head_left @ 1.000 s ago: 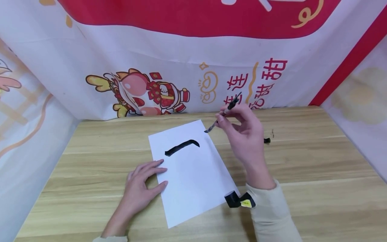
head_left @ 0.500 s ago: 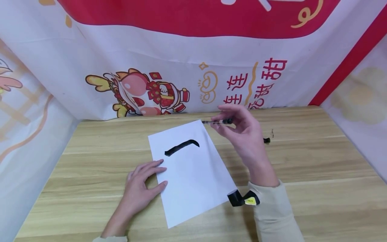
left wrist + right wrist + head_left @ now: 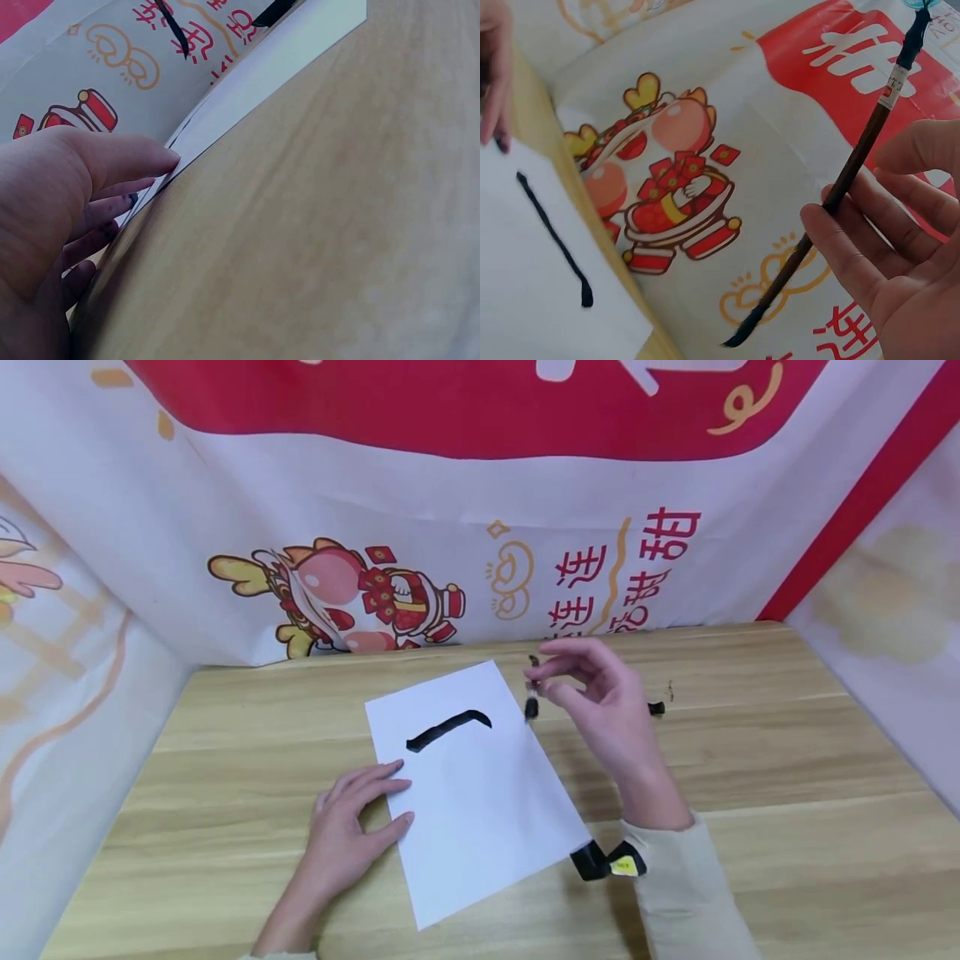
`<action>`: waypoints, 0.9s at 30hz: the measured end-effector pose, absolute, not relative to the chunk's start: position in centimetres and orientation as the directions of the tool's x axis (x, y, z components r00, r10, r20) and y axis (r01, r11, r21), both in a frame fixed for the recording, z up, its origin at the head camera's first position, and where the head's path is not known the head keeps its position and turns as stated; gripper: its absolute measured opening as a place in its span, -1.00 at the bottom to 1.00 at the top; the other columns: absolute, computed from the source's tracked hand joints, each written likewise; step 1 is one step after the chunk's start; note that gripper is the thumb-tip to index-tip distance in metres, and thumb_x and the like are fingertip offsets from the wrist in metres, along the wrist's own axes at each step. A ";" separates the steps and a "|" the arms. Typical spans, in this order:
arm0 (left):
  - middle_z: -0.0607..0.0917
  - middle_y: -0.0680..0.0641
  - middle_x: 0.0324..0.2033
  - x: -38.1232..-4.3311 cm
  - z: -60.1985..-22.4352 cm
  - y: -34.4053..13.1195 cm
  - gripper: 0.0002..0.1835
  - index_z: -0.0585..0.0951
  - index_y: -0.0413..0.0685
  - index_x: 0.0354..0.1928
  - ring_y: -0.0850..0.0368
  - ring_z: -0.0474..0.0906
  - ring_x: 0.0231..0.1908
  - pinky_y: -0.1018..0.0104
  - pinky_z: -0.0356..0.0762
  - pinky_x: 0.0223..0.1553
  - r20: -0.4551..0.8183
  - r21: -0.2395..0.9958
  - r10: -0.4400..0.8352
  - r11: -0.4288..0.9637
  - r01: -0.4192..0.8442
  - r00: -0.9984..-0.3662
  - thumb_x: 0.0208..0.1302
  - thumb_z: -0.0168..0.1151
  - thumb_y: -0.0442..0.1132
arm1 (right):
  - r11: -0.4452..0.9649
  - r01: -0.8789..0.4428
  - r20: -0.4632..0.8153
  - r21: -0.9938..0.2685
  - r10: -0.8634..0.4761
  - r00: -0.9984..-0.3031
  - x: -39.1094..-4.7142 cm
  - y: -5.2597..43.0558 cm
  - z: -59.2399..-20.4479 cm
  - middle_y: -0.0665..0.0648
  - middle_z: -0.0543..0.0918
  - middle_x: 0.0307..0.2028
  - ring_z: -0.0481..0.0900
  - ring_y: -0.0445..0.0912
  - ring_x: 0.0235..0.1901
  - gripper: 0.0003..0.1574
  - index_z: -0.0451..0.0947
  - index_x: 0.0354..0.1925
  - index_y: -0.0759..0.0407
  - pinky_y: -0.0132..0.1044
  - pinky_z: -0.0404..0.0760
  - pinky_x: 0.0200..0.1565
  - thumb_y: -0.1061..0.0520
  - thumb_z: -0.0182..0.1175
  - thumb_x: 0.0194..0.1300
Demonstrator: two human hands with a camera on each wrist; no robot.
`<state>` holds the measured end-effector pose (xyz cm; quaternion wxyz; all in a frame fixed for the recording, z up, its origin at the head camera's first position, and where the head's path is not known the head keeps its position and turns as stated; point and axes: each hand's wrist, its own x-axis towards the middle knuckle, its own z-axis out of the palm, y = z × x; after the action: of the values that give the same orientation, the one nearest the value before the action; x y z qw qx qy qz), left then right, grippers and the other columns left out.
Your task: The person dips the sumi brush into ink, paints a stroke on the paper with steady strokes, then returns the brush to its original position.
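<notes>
The right hand (image 3: 603, 710) pinches a slim writing brush (image 3: 847, 172) between thumb and fingers, above the far right edge of a white paper sheet (image 3: 480, 827). In the head view the brush's black, labelled handle end points toward the near side. Its dark bristle tip (image 3: 739, 334) shows low in the right wrist view, away from the sheet. One thick black ink stroke (image 3: 448, 729) crosses the upper part of the paper. The left hand (image 3: 352, 818) rests at the sheet's left edge, its spread fingertips on the paper. Dark smudges mark a fingertip.
A small black object (image 3: 656, 708) lies on the wooden table (image 3: 787, 760) behind the right hand, beside small dark marks. A printed cloth (image 3: 420, 493) hangs along the far edge, with more cloth at both sides. A black device (image 3: 600, 860) sits at the right wrist.
The brush has turned in the right hand's fingers: its bristles, first over the sheet's upper right edge, now point away toward the cloth. The left hand and paper stay put.
</notes>
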<state>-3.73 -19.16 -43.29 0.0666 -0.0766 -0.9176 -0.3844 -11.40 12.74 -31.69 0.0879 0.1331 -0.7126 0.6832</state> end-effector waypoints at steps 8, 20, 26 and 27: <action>0.66 0.04 0.41 -3.6 -43.2 -19.1 -0.55 0.78 0.17 0.15 -0.08 0.46 0.41 -0.15 0.10 0.35 0.194 0.684 0.083 0.703 0.196 -0.977 0.19 0.62 -0.17 | 0.199 -0.295 0.305 -0.935 0.020 -0.952 -10.4 16.6 -34.4 -0.05 0.77 -0.22 0.75 -0.17 -0.15 -0.64 0.67 0.09 0.32 -0.42 0.74 -0.01 0.32 0.45 0.35; 0.67 0.04 0.40 -3.6 -43.5 -19.0 -0.56 0.79 0.19 0.13 -0.07 0.47 0.40 -0.15 0.09 0.34 0.221 0.675 0.096 0.703 0.224 -0.970 0.19 0.63 -0.17 | 0.232 -0.296 0.308 -0.926 0.017 -0.951 -8.5 23.5 -37.7 0.07 0.81 -0.19 0.78 -0.18 -0.11 -0.59 0.66 0.04 0.38 -0.39 0.76 0.03 0.50 0.46 0.22; 0.67 0.04 0.41 -3.6 -43.5 -19.0 -0.56 0.78 0.19 0.13 -0.08 0.47 0.40 -0.18 0.09 0.36 0.223 0.675 0.097 0.702 0.225 -0.970 0.19 0.63 -0.17 | 0.298 -0.228 0.246 -0.927 0.025 -0.969 -7.5 25.3 -39.0 0.06 0.81 -0.18 0.78 -0.21 -0.15 -0.50 0.63 0.08 0.46 -0.41 0.75 0.02 0.52 0.49 0.16; 0.67 0.04 0.41 -3.7 -43.4 -19.0 -0.56 0.78 0.19 0.13 -0.08 0.47 0.40 -0.18 0.09 0.36 0.224 0.675 0.098 0.703 0.227 -0.970 0.19 0.63 -0.17 | 0.317 -0.219 0.238 -0.923 0.021 -0.971 -7.3 25.5 -39.2 0.05 0.81 -0.18 0.78 -0.21 -0.16 -0.49 0.62 0.08 0.46 -0.41 0.75 0.02 0.51 0.50 0.15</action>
<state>-3.66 -18.96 -43.43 0.0859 -0.0882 -0.9186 -0.3754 -7.32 25.50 -39.16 0.1032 0.0615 -0.8049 0.5811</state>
